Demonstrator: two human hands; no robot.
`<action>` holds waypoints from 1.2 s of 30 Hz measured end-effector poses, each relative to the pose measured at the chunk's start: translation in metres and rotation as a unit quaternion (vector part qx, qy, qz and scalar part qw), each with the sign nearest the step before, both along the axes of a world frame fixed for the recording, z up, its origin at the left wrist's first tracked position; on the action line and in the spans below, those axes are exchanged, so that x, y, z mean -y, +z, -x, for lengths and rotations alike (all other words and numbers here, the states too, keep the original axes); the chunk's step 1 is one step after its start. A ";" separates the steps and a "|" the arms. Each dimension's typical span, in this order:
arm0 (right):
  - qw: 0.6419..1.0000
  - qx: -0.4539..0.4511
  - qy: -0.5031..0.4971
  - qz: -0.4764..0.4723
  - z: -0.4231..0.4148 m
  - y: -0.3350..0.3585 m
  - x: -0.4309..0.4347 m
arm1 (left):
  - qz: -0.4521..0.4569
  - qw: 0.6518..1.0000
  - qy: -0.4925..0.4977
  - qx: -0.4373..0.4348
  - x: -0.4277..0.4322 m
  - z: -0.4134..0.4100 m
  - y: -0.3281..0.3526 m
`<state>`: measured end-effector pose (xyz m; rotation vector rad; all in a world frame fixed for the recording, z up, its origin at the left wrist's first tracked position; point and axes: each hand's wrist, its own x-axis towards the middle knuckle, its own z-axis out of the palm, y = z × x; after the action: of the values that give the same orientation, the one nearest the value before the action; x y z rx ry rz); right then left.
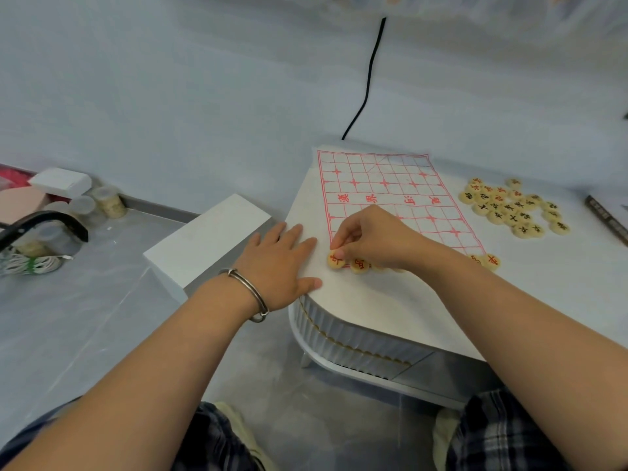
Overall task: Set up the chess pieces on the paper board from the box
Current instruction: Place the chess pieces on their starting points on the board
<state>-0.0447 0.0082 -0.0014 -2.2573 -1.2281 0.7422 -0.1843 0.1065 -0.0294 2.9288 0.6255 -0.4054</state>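
The fingertips (pixel 341 245) of the right hand (pixel 370 239) are curled down and close together, and they pinch the far edge of one round chess piece (pixel 336 260). This piece lies flat, with a red character on top, at the near left corner of the paper board (pixel 390 192). Just to its right, touching or almost touching it, lies a second piece (pixel 359 265), also red; the right hand hides the row after that, so I cannot tell how many more lie under it. At the near right corner of the board two more pieces (pixel 489 261) lie side by side.

The left hand (pixel 278 263) lies flat, palm down, with straight fingers (pixel 298 232) a little spread. It presses on the left margin of the paper, and the thumb is at the near edge of the table (pixel 373 300). A metal bracelet (pixel 249 295) is around the left wrist.

The board is spread on the white table, its red grid running from near to far. To the right of the board, well apart from the hands, a loose pile of pieces (pixel 513 207) lies on the table, with red and black characters.

Left of the table stands a white box (pixel 207 239), closed. Far left are some clear jars (pixel 108 202). A black cable (pixel 368 79) hangs on the far wall.
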 end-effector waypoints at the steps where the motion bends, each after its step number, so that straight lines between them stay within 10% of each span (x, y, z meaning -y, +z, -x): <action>1: 1.000 0.003 0.002 0.002 0.000 -0.001 -0.001 | 0.000 1.000 0.000 -0.001 0.000 0.000 0.000; 36: 0.957 0.131 -0.252 -0.063 -0.117 -0.006 0.114 | 0.012 0.995 -0.083 0.054 0.099 -0.163 0.030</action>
<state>0.0720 -0.1060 -0.0069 -2.4595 -0.7170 0.1724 -0.0208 0.0078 0.0006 2.9650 0.3620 -0.2668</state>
